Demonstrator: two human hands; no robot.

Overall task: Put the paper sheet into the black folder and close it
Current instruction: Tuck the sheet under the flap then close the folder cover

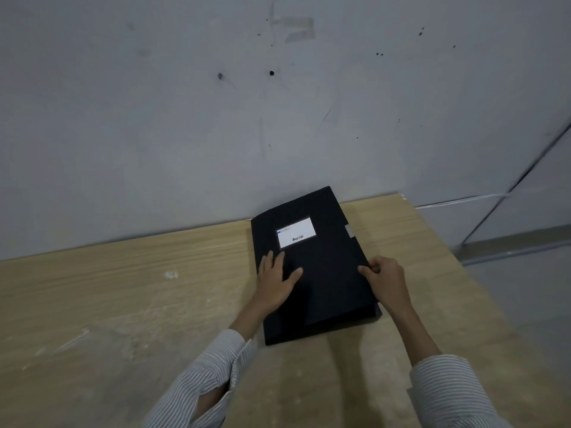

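Observation:
The black folder (327, 273) lies on the wooden table, its far corner against the wall, with its cover down and a white label (296, 232) near the top. My left hand (276, 281) rests flat on the cover's left part, fingers spread. My right hand (386, 278) pinches the folder's right edge between thumb and fingers. A small grey tab (349, 231) sticks out of the right edge further up. No paper sheet shows outside the folder.
The light wooden table (139, 288) reaches to the grey wall (216, 118) behind. Its right edge drops off near the folder, with grey floor (525, 273) beyond. A small white scuff (171, 274) marks the tabletop at left.

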